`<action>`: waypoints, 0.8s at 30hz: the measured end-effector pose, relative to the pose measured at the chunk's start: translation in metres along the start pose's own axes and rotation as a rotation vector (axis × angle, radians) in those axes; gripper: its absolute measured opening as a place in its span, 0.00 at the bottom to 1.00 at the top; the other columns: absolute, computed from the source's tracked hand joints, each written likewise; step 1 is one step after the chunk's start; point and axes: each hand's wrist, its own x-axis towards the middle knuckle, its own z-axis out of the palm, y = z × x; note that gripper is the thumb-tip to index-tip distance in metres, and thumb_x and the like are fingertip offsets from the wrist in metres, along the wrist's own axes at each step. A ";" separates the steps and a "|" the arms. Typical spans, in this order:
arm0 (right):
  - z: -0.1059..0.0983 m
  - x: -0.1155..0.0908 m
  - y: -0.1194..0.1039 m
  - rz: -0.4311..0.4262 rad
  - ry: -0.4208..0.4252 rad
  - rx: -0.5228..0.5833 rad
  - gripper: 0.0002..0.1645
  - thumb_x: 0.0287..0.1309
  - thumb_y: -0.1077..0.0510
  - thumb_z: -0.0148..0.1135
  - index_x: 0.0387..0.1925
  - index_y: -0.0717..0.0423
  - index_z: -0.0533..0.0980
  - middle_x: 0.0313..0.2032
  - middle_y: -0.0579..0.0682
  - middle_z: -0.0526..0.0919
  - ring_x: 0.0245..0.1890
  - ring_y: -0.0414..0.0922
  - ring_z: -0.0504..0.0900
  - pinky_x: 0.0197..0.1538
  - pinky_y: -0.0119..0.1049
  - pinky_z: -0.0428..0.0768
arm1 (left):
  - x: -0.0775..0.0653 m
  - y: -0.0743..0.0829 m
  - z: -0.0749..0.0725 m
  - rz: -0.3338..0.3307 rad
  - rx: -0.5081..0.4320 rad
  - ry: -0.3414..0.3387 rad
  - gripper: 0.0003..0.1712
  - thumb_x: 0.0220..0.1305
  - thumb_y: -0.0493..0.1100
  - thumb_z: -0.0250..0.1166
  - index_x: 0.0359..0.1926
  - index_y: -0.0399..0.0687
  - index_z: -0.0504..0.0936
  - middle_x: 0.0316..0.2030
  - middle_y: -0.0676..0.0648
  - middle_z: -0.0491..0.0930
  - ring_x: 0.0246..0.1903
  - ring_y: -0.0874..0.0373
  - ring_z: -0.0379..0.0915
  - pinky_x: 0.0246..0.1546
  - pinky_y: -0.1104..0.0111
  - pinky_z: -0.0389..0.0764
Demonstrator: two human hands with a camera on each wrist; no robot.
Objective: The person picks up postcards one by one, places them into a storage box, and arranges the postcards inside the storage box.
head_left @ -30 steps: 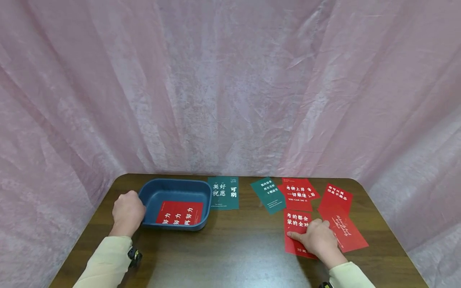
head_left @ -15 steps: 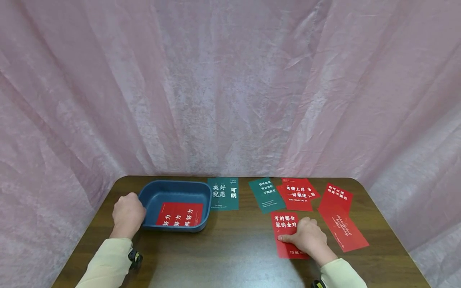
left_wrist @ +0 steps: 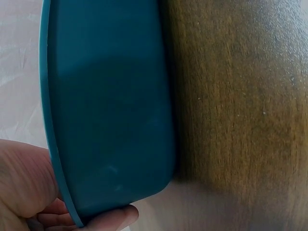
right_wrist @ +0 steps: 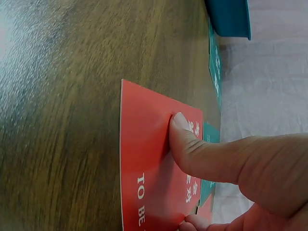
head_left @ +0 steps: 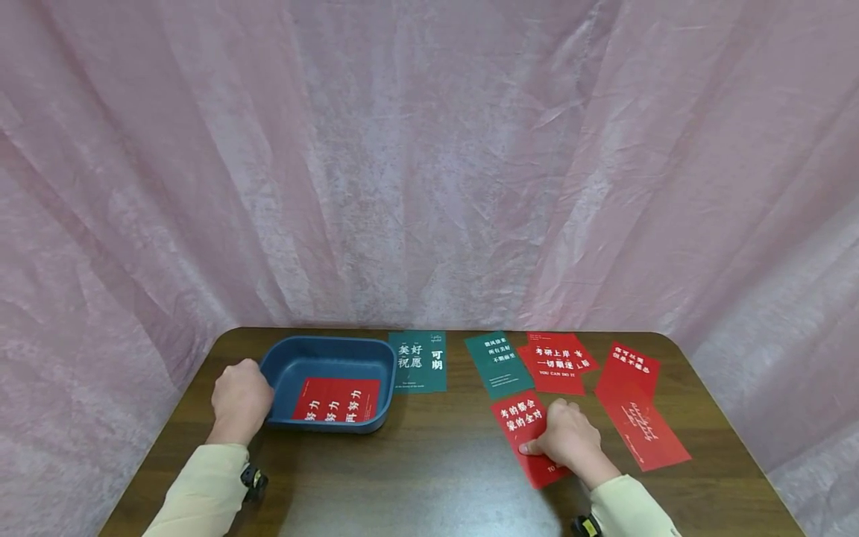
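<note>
My left hand [head_left: 241, 395] grips the left rim of a blue plastic bin [head_left: 329, 426]. In the left wrist view, its fingers [left_wrist: 113, 219] curl around the corner of the bin. Inside the bin lies a red card [head_left: 335, 399] with white characters. On the right, my right hand [head_left: 569, 440] pinches another red card [head_left: 520, 418], printed with white characters. The right wrist view shows the thumb [right_wrist: 192, 144] flat on the card's face and fingertips at its edge; the other fingers are partly hidden. The held card lies turned at an angle, close over the wooden table.
Green cards [head_left: 417, 365] lie against the bin's right side. Another green card [head_left: 498, 365] and overlapping red cards [head_left: 555, 365] are behind my right hand. More red cards [head_left: 631, 388] lie at the table's right. A pink curtain [head_left: 429, 164] hangs behind the wooden table [head_left: 403, 477].
My right hand has moved left, bringing the red card with it, away from the right-hand cards. The card has turned counterclockwise. My left hand and the bin have stayed about where they were.
</note>
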 end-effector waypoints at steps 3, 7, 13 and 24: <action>0.000 0.000 -0.001 -0.001 0.008 -0.009 0.51 0.16 0.36 0.78 0.36 0.66 0.66 0.31 0.57 0.67 0.32 0.51 0.69 0.29 0.48 0.72 | 0.000 0.000 0.001 0.004 -0.002 0.006 0.12 0.51 0.37 0.59 0.30 0.27 0.75 0.21 0.33 0.73 0.17 0.46 0.71 0.16 0.54 0.75; 0.000 0.000 -0.002 -0.004 0.014 -0.011 0.51 0.15 0.36 0.79 0.37 0.66 0.66 0.32 0.57 0.67 0.34 0.51 0.68 0.29 0.49 0.72 | 0.000 0.000 0.001 0.005 -0.006 0.000 0.12 0.51 0.37 0.60 0.29 0.27 0.75 0.21 0.34 0.73 0.17 0.47 0.70 0.16 0.55 0.74; 0.001 0.000 -0.001 -0.019 0.013 0.004 0.49 0.15 0.37 0.79 0.39 0.63 0.68 0.32 0.55 0.69 0.34 0.50 0.69 0.30 0.49 0.71 | 0.000 -0.001 0.001 0.003 -0.007 -0.007 0.13 0.51 0.37 0.61 0.29 0.27 0.75 0.20 0.34 0.72 0.16 0.48 0.70 0.16 0.55 0.75; 0.001 0.001 0.001 -0.008 0.015 0.028 0.54 0.13 0.37 0.79 0.40 0.65 0.65 0.31 0.56 0.68 0.32 0.51 0.70 0.29 0.48 0.72 | 0.000 0.000 0.000 0.007 -0.004 -0.003 0.12 0.51 0.37 0.60 0.29 0.27 0.75 0.20 0.34 0.72 0.16 0.47 0.70 0.16 0.55 0.75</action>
